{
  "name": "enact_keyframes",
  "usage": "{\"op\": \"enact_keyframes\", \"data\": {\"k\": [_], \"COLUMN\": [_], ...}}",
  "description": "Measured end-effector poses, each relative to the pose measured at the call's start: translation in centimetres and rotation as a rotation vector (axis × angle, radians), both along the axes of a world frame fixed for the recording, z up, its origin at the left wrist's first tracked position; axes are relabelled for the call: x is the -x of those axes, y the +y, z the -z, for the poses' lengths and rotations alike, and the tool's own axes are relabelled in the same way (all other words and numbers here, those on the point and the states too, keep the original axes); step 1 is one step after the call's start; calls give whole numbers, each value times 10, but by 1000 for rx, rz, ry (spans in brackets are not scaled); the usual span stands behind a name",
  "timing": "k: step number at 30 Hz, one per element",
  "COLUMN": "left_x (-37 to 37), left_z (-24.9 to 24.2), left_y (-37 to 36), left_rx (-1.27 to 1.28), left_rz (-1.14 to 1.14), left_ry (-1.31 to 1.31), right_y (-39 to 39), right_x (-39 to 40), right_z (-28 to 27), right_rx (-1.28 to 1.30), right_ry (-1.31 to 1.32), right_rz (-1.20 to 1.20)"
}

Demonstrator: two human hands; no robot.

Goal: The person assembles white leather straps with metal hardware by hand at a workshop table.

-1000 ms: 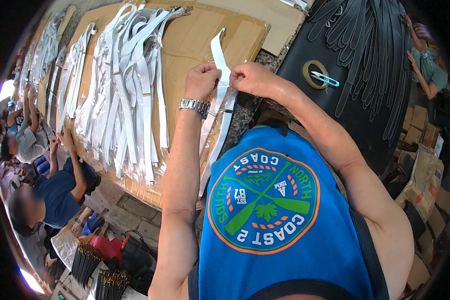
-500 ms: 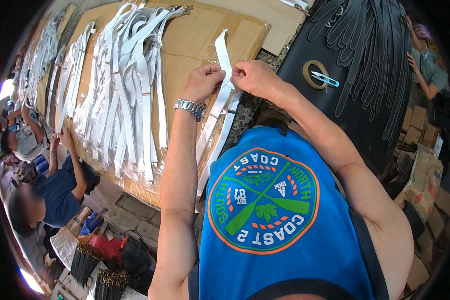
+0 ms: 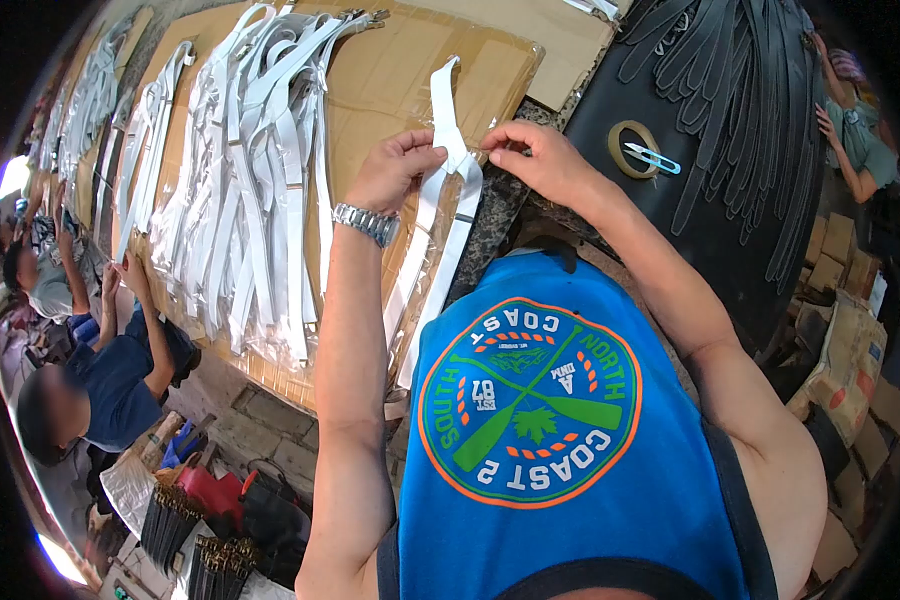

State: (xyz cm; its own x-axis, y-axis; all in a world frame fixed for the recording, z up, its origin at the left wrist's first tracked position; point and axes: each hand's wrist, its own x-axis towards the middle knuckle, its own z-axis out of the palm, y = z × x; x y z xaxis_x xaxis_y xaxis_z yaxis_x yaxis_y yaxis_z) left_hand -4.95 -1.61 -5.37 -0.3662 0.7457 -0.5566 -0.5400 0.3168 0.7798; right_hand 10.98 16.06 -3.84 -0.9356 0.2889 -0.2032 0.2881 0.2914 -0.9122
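Observation:
A white strap (image 3: 443,103) lies on the cardboard sheet (image 3: 380,95) and splits into two bands running down toward my body. My left hand (image 3: 398,172), with a metal watch on the wrist, pinches the strap where the bands meet. My right hand (image 3: 535,160) is just right of that junction, thumb and forefinger bent toward each other; whether something thin is between them is too small to tell. Left of my hands lies a large pile of white straps (image 3: 270,170) in clear plastic with metal clips.
On the black surface (image 3: 595,110) at the right are a tape roll (image 3: 618,150), blue-handled snips (image 3: 654,158) and many black straps (image 3: 740,120). People (image 3: 110,390) sit at the left; another person (image 3: 855,140) is at the far right. Bags and black bundles lie lower left.
My right hand has moved a little right, away from the strap junction, and its fingers have spread somewhat. My left hand stays at the strap, its wrist shifted slightly left.

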Motion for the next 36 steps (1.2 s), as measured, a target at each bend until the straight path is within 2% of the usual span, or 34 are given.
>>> {"op": "enact_keyframes", "data": {"k": [2,6,9,12,15,18,20,24,28,33,36], "left_x": [4,6,5,6,-2,-3,-8,-21,-45,-49,-45], "left_z": [2,8,4,5,-2,23,33,20,1,10,18], "left_y": [-1,-2,0,1,6,9,8,2,-4,-2,-1], "left_rx": [4,-5,-12,51,129,64,104,135,157,86,71], "left_rz": [20,5,15,55,27,-11,-26,-103,124,42,38], "left_ry": [-6,-14,-23,67,265,346,638,1262,1104,1161,1127], "right_y": [-7,-20,-26,-22,-21,-21,-22,-24,-28,-27,-28], "right_x": [-5,-8,-3,1,6,10,12,16,19,19,18], "right_z": [-4,-11,-12,-3,2,7,17,25,33,32,28], "right_rx": [1,-246,-428,-450,-378,-302,-314,-290,-271,-237,-76], "right_ry": [-2,179,209,173,98,4,2,-4,1,3,-61], "right_rz": [-3,-24,-59,-148,-155,-120,-98,-53,-23,1,72]}}
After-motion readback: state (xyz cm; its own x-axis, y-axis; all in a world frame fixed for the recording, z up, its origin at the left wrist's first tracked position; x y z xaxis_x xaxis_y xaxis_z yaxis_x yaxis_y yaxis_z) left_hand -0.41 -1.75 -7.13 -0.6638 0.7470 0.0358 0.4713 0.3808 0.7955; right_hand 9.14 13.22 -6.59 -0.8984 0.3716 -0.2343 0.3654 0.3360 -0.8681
